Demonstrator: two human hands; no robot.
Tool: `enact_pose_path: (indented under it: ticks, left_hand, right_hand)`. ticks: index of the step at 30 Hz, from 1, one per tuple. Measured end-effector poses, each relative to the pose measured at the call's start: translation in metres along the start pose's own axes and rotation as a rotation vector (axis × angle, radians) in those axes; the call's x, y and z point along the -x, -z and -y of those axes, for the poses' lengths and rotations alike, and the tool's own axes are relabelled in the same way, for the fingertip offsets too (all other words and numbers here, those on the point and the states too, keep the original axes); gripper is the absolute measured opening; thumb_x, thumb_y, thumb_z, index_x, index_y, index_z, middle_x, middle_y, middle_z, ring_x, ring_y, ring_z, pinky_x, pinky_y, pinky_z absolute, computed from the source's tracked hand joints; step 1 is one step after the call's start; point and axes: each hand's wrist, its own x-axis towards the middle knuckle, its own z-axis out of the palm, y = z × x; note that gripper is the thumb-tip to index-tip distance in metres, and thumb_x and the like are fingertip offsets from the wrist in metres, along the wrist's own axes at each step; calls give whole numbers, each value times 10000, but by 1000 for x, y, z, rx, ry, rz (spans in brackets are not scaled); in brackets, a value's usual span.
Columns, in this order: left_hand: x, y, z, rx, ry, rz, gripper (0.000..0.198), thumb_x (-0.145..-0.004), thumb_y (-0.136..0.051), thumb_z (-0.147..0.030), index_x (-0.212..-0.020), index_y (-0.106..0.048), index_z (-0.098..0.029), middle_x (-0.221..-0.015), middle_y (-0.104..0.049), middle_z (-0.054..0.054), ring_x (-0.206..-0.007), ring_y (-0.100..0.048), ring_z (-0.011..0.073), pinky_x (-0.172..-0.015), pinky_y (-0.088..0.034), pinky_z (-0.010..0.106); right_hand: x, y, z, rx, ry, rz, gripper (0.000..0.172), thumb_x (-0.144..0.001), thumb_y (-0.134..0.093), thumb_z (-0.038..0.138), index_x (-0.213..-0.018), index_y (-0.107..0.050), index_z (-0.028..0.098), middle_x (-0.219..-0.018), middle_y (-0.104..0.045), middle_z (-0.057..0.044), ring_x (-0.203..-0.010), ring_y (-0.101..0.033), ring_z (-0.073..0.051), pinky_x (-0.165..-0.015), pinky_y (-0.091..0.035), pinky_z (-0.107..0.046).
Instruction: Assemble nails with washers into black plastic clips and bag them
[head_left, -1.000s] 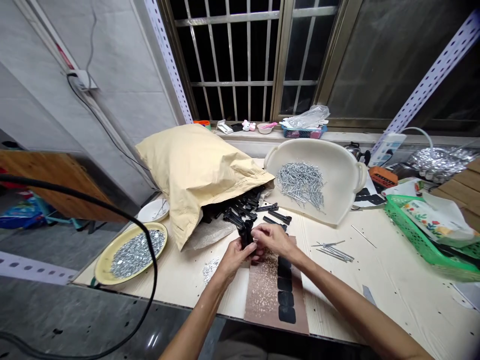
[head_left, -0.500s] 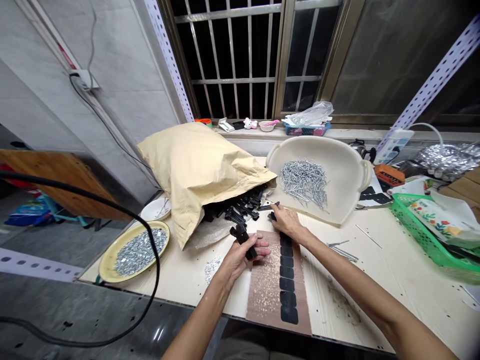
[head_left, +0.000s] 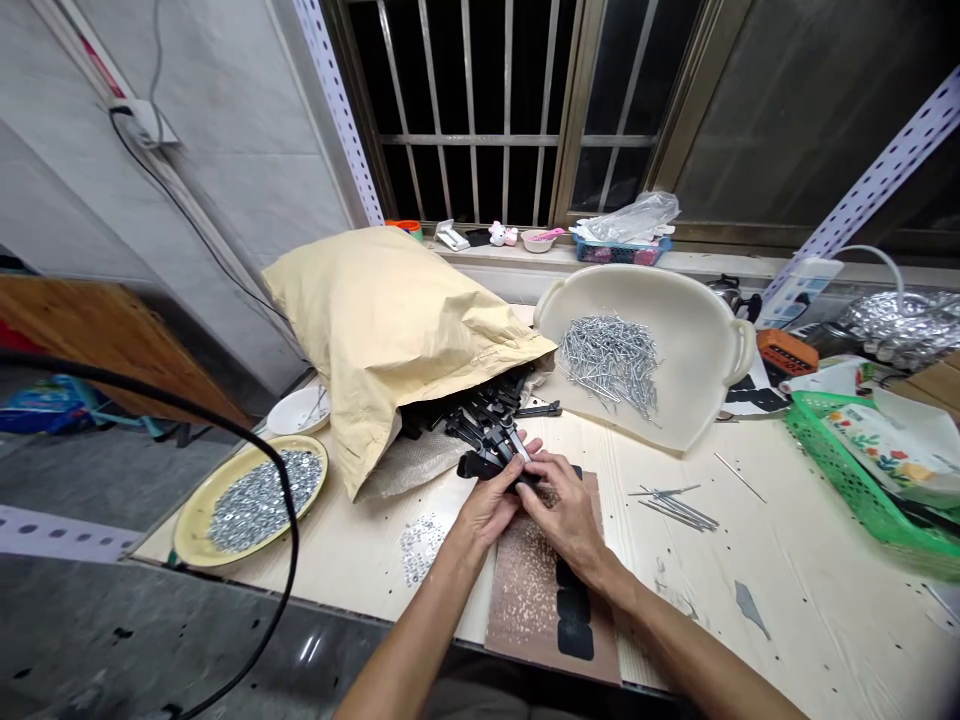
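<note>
head view: both hands (head_left: 564, 518) clasp a black plastic part (head_left: 474, 465).

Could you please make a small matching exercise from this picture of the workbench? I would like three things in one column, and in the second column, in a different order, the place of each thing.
Things:
1. silver nails
2. small silver pieces
3. black plastic parts

Places:
A. on the yellow plate
B. spilling from the mouth of the pale yellow sack
C. in the white plastic tray

Right pairs:
1 - C
2 - A
3 - B
</note>
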Motion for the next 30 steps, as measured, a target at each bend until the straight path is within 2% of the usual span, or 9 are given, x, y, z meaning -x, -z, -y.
enact_pose_path:
  ticks: [3, 6, 9, 14, 17, 20, 22, 26, 30]
  left_hand:
    - [0, 11, -9, -37, 6, -56, 551, -712, -708, -118, -1228, -542, -215, -1028, -674, 68, -974, -626, 208, -895, -494, 399]
    - [2, 15, -12, -86, 25, -82, 609, -687, -716, -84, -1244, -522, -236, -928, -672, 43, -835, -646, 177, -787, -547, 397]
    - [4, 12, -11, -126, 36, -100, 609, -677, -725, -81, -1236, -529, -220, -907, -663, 51, -786, -638, 157, -723, -564, 351]
    - [6, 11, -13, -119, 22, -122, 575, -677, -727, -89, -1209, -550, -215, -895, -653, 47, -769, -632, 154, -632, -561, 292]
    - [5, 12, -13, -103, 1, -171, 562, -679, -728, -94, -1198, -554, -220, -885, -656, 39, -764, -633, 154, -628, -558, 289]
    - [-1, 4, -2, -96, -6, -173, 552, -674, -737, -104, -1188, -561, -207, -893, -669, 46, -774, -640, 162, -664, -562, 312]
    - [-5, -7, 10, -63, -16, -158, 492, -682, -737, -118, -1146, -588, -180, -895, -680, 51, -802, -647, 170, -725, -561, 326]
    - [-9, -30, 32, 61, -78, -199, 279, -732, -699, -122, -1006, -643, -136, -973, -690, 65, -919, -640, 181, -846, -535, 318]
    - [-5, -46, 40, 84, 10, -220, 246, -769, -620, -22, -989, -647, -128, -960, -697, 62, -915, -645, 153, -834, -536, 256]
  right_hand:
    - [-23, 7, -21, 33, 33, 213, 171, -879, -491, 272, -946, -642, 227, -999, -640, -41, -954, -589, -176, -833, -480, -314]
    - [-61, 4, -52, 277, 21, 222, 239, -917, -399, 225, -1028, -608, 194, -1067, -621, -66, -982, -570, -172, -845, -458, -290]
    - [-90, -9, -78, 589, 30, 320, 341, -895, -377, 136, -1192, -535, 195, -1145, -592, -94, -1038, -528, -207, -858, -433, -314]
    - [-96, -13, -89, 648, 54, 392, 438, -853, -394, 72, -1254, -514, 200, -999, -619, -104, -961, -538, -231, -807, -436, -326]
    - [-84, 2, -75, 551, 47, 228, 437, -867, -400, 112, -1284, -477, 217, -968, -599, -77, -883, -557, -191, -776, -453, -297]
    - [-60, 14, -49, 198, -58, -172, 315, -858, -498, 237, -1171, -510, 198, -960, -596, -46, -807, -579, -151, -740, -485, -276]
    - [-39, 15, -29, -8, -160, -347, 247, -822, -568, 291, -1046, -536, 192, -916, -610, -28, -764, -590, -139, -697, -500, -267]
    - [-2, 13, -6, -86, -227, -372, 176, -809, -581, 272, -975, -594, 215, -936, -640, -22, -864, -606, -154, -812, -491, -306]
    - [22, 20, -4, -89, -238, -414, 173, -823, -570, 251, -990, -614, 240, -1024, -646, -27, -1013, -585, -171, -944, -443, -359]
